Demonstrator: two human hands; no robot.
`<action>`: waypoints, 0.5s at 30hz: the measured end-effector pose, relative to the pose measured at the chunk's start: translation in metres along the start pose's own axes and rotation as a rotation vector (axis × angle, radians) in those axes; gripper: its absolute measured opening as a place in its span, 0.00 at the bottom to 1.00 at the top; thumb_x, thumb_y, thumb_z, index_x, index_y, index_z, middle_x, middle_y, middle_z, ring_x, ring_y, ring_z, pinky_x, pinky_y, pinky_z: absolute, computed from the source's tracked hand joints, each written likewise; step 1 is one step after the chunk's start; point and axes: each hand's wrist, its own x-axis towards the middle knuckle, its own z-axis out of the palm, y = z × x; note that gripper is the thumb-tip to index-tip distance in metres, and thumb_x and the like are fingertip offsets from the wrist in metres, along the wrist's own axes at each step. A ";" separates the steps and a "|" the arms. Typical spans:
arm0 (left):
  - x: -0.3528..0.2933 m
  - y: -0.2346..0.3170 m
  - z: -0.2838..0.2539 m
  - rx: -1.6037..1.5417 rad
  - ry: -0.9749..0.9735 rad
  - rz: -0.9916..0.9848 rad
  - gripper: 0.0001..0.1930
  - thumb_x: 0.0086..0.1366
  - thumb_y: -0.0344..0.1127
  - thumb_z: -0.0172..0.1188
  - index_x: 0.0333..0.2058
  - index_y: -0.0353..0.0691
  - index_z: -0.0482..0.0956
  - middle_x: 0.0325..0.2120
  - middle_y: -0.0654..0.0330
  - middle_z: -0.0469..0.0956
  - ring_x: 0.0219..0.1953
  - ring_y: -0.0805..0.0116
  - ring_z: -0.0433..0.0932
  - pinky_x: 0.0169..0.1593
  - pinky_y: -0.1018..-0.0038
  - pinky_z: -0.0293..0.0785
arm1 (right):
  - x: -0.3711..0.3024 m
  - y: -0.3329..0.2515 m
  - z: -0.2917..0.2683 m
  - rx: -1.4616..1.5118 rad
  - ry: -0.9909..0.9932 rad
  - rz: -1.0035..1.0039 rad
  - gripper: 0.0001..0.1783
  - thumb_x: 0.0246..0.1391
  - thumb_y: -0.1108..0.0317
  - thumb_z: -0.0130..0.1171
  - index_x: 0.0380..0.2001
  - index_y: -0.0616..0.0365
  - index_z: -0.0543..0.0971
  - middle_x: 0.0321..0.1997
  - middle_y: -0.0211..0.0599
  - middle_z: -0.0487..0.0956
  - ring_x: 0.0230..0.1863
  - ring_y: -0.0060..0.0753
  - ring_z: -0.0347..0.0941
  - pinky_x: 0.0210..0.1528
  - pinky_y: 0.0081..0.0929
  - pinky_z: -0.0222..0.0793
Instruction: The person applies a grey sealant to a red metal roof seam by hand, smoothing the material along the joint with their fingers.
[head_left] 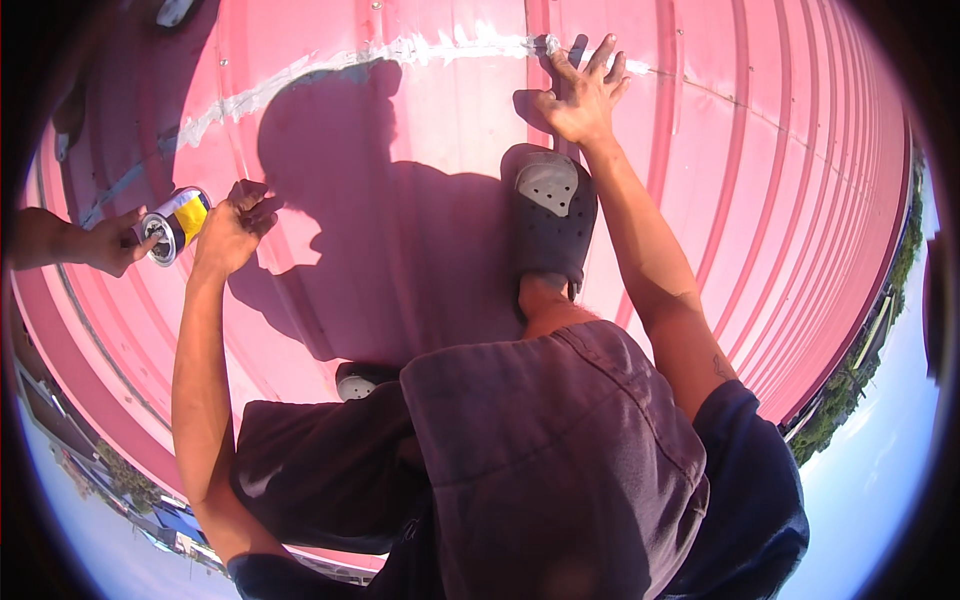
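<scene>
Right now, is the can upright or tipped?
Tipped. The can lies on its side in the air, its round end facing the camera, between the left hand and another person's hand, above the roof.

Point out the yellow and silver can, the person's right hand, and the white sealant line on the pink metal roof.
Yellow and silver can (pixel 178 222), head view: on its yellow side wall.
Right hand (pixel 580 95), head view: back of the hand, spread flat on the roof.
White sealant line (pixel 440 47), head view: mid-stretch of the smeared seam.

Co-worker's arm (pixel 40 240) cut off at left edge (can (pixel 175 225) partly hidden).
</scene>
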 end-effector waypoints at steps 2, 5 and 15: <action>0.001 -0.010 0.002 0.005 0.012 0.023 0.17 0.61 0.24 0.59 0.50 0.30 0.74 0.44 0.59 0.83 0.47 0.68 0.82 0.51 0.75 0.77 | -0.002 -0.003 0.003 -0.002 0.013 0.008 0.40 0.34 0.52 0.59 0.59 0.31 0.75 0.75 0.66 0.34 0.73 0.79 0.24 0.68 0.75 0.24; 0.003 -0.016 0.004 -0.028 0.020 0.040 0.18 0.61 0.24 0.60 0.50 0.31 0.74 0.43 0.59 0.84 0.46 0.68 0.83 0.50 0.75 0.77 | -0.005 -0.003 0.007 0.014 0.020 0.033 0.40 0.35 0.51 0.59 0.60 0.33 0.75 0.75 0.67 0.34 0.73 0.79 0.26 0.68 0.75 0.25; 0.018 -0.048 0.011 -0.040 0.055 0.101 0.21 0.59 0.35 0.65 0.51 0.36 0.78 0.40 0.52 0.84 0.44 0.59 0.83 0.49 0.69 0.77 | -0.009 -0.007 0.007 -0.022 0.111 0.088 0.39 0.36 0.48 0.60 0.59 0.36 0.76 0.75 0.67 0.37 0.74 0.78 0.27 0.70 0.72 0.28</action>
